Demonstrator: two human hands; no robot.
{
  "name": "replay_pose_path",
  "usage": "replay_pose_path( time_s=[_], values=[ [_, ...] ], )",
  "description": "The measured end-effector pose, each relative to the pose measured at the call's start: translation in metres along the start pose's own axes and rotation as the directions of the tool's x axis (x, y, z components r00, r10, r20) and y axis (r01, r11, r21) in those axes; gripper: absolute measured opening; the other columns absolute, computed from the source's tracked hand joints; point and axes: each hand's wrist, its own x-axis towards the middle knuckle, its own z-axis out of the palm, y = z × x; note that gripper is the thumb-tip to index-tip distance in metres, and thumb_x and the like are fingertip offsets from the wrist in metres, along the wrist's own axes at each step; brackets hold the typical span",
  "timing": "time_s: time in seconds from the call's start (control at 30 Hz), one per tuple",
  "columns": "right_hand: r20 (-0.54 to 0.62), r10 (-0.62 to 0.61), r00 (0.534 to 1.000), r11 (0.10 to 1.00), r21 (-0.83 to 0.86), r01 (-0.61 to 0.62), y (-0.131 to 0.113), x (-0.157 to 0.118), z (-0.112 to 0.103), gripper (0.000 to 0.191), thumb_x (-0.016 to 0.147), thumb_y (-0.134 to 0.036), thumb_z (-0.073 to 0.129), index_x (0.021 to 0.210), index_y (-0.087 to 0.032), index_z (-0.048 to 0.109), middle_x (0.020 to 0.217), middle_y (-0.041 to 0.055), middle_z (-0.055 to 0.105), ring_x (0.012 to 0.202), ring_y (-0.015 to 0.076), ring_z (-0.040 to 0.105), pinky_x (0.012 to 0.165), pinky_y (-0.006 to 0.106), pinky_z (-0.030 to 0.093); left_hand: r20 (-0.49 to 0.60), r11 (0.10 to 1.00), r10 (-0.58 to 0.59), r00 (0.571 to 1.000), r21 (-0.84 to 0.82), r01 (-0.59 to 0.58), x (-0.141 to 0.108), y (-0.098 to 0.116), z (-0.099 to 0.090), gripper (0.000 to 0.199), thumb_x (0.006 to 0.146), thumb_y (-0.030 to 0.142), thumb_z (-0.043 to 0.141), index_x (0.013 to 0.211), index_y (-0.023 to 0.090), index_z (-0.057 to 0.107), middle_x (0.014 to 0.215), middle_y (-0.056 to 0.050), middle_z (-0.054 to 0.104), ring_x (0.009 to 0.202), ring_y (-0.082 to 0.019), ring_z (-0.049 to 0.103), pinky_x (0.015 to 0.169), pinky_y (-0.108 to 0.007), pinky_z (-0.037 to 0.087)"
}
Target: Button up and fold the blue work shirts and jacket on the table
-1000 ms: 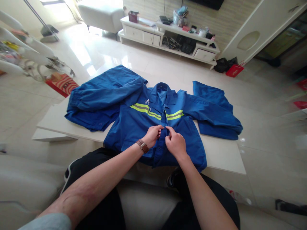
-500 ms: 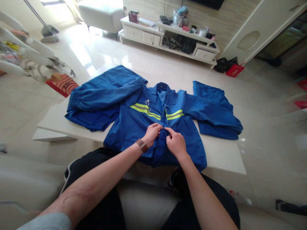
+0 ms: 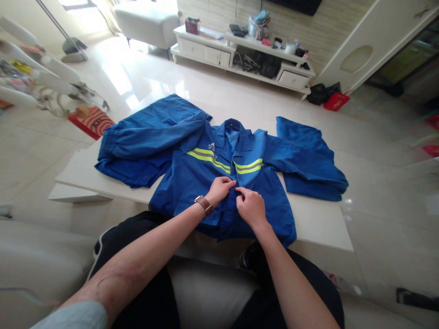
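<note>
A blue work jacket with yellow-and-grey reflective bands lies front up before me, collar pointing away and sleeves spread to both sides. My left hand, a brown-strapped watch on its wrist, pinches the front placket just below the bands. Close beside it, my right hand is closed, with thumb and forefinger at the placket's edge. Any button between the fingertips is hidden. Lower on the placket a round button shows. Folded blue cloth lies under the left-side sleeve, and another folded blue piece lies under the right-side one.
The jacket rests on a low white table. A red striped paper bag stands beyond its left end. Across the tiled floor is a white TV cabinet with items on top. A red bag sits near the doorway.
My left fingertips have shifted slightly right along the placket edge. My right hand has dropped a little, its forefinger now more bent. The jacket lies nearly as before.
</note>
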Motion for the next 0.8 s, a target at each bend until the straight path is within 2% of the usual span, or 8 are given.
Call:
replay_pose_path(
  time_s=[0.17, 0.3, 0.37, 0.47, 0.5, 0.57, 0.67, 0.8],
  values=[
    [0.005, 0.064, 0.998, 0.997, -0.034, -0.064, 0.002, 0.001, -0.003, 0.047, 0.091, -0.022, 0.050, 0.133, -0.029, 0.073, 0.113, 0.0058, 0.079, 0.102, 0.0257, 0.073, 0.093, 0.033, 0.053, 0.073, 0.990, 0.079, 0.994, 0.108, -0.086, 0.006, 0.000, -0.005, 0.025, 0.078, 0.036, 0.075, 0.065, 0.017, 0.067, 0.055, 0.001, 0.057, 0.054, -0.012, 0.048, 0.054, -0.024, 0.032],
    [0.027, 0.148, 0.989, 0.988, -0.045, -0.146, 0.004, 0.005, -0.006, 0.047, 0.090, -0.023, 0.052, 0.132, -0.032, 0.070, 0.103, 0.0052, 0.079, 0.096, 0.0262, 0.073, 0.086, 0.033, 0.053, 0.179, 0.960, 0.066, 0.982, 0.257, -0.111, 0.008, 0.003, -0.013, 0.022, 0.078, 0.034, 0.075, 0.064, 0.018, 0.069, 0.054, 0.000, 0.059, 0.054, -0.014, 0.052, 0.055, -0.024, 0.033],
    [0.036, 0.172, 0.984, 0.984, -0.056, -0.170, 0.003, 0.009, -0.008, 0.047, 0.090, -0.024, 0.053, 0.133, -0.032, 0.068, 0.103, 0.0053, 0.078, 0.097, 0.0269, 0.072, 0.085, 0.034, 0.053, 0.195, 0.924, 0.088, 0.977, 0.350, -0.153, 0.003, 0.007, -0.017, 0.024, 0.078, 0.033, 0.075, 0.061, 0.018, 0.067, 0.057, -0.001, 0.060, 0.057, -0.015, 0.053, 0.058, -0.025, 0.037],
    [0.072, 0.167, 0.983, 0.985, -0.054, -0.163, 0.001, 0.015, -0.012, 0.044, 0.092, -0.029, 0.053, 0.133, -0.030, 0.067, 0.109, 0.0064, 0.076, 0.102, 0.0277, 0.072, 0.087, 0.036, 0.053, 0.171, 0.799, 0.277, 0.945, 0.506, -0.326, -0.010, 0.020, -0.026, 0.013, 0.079, 0.030, 0.074, 0.072, 0.019, 0.073, 0.080, -0.006, 0.069, 0.075, -0.019, 0.061, 0.075, -0.028, 0.048],
    [0.089, 0.156, 0.984, 0.987, -0.048, -0.152, 0.001, 0.018, -0.012, 0.043, 0.092, -0.031, 0.052, 0.133, -0.029, 0.068, 0.115, 0.0072, 0.075, 0.105, 0.0277, 0.071, 0.088, 0.036, 0.053, 0.175, 0.737, 0.345, 0.922, 0.557, -0.381, -0.015, 0.024, -0.029, 0.010, 0.081, 0.030, 0.072, 0.081, 0.020, 0.075, 0.094, -0.008, 0.071, 0.087, -0.022, 0.064, 0.085, -0.031, 0.050],
    [0.126, 0.134, 0.983, 0.991, -0.038, -0.130, 0.001, 0.024, -0.012, 0.044, 0.094, -0.035, 0.052, 0.134, -0.027, 0.069, 0.126, 0.0094, 0.070, 0.112, 0.0274, 0.069, 0.092, 0.035, 0.052, 0.220, 0.610, 0.405, 0.887, 0.658, -0.442, -0.023, 0.031, -0.037, 0.021, 0.085, 0.030, 0.066, 0.102, 0.023, 0.077, 0.128, -0.011, 0.068, 0.118, -0.028, 0.062, 0.104, -0.040, 0.047],
    [0.168, 0.120, 0.978, 0.993, -0.022, -0.118, 0.008, 0.031, -0.011, 0.048, 0.094, -0.037, 0.052, 0.137, -0.023, 0.068, 0.137, 0.0123, 0.061, 0.122, 0.0266, 0.064, 0.101, 0.035, 0.050, 0.322, 0.443, 0.290, 0.901, 0.789, -0.424, -0.028, 0.031, -0.047, 0.041, 0.089, 0.030, 0.060, 0.129, 0.030, 0.070, 0.158, -0.007, 0.051, 0.149, -0.034, 0.040, 0.119, -0.058, 0.034],
    [0.179, 0.125, 0.976, 0.991, 0.017, -0.131, 0.019, 0.028, -0.011, 0.048, 0.094, -0.034, 0.056, 0.137, -0.020, 0.069, 0.140, 0.0131, 0.059, 0.127, 0.0247, 0.061, 0.108, 0.033, 0.046, 0.380, 0.320, 0.030, 0.925, 0.873, -0.369, -0.022, 0.021, -0.051, 0.064, 0.086, 0.030, 0.061, 0.149, 0.036, 0.054, 0.167, -0.005, 0.040, 0.157, -0.038, 0.029, 0.119, -0.074, 0.022]
  ],
)
